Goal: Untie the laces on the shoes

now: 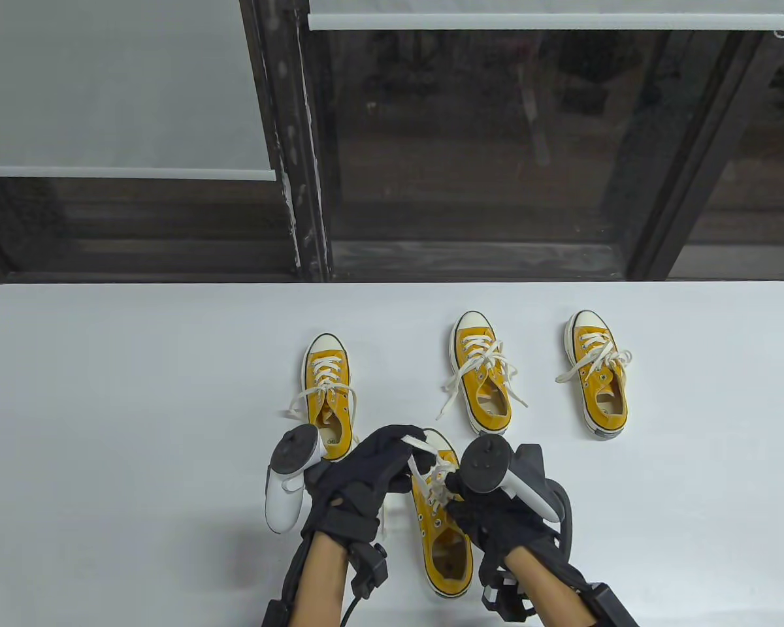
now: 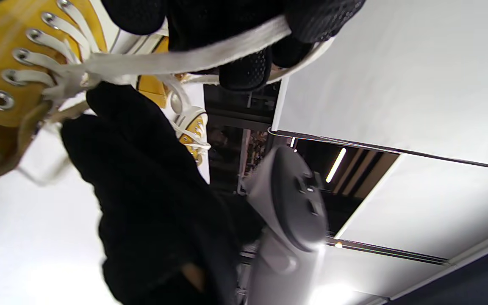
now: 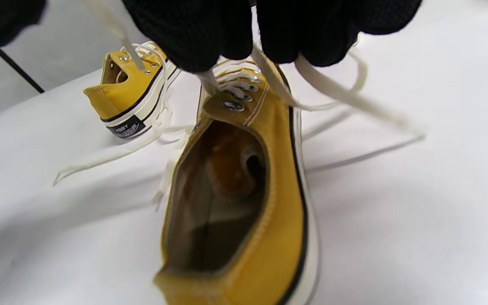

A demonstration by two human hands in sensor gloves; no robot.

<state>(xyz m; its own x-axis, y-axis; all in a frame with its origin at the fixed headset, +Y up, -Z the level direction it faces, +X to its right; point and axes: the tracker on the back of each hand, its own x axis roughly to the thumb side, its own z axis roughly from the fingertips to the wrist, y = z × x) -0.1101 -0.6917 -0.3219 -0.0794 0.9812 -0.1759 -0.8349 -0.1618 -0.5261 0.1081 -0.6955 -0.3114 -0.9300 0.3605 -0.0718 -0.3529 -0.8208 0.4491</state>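
Table view: near shoe [image 1: 445, 522] mid-table [image 1: 104, 392].

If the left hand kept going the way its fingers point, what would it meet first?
Probably the right hand. The left hand reaches rightward over the nearest shoe, pinching its lace; depth is hard to judge.

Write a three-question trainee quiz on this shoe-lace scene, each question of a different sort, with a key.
1. How many yellow shoes are on the white table?
2. True or false: the left hand pinches a white lace of the nearest shoe.
3. Which shoe do both hands work on? A) the far right shoe B) the nearest shoe C) the left shoe

Key: 1. Four. 2. True. 3. B; the right hand also grips its laces.
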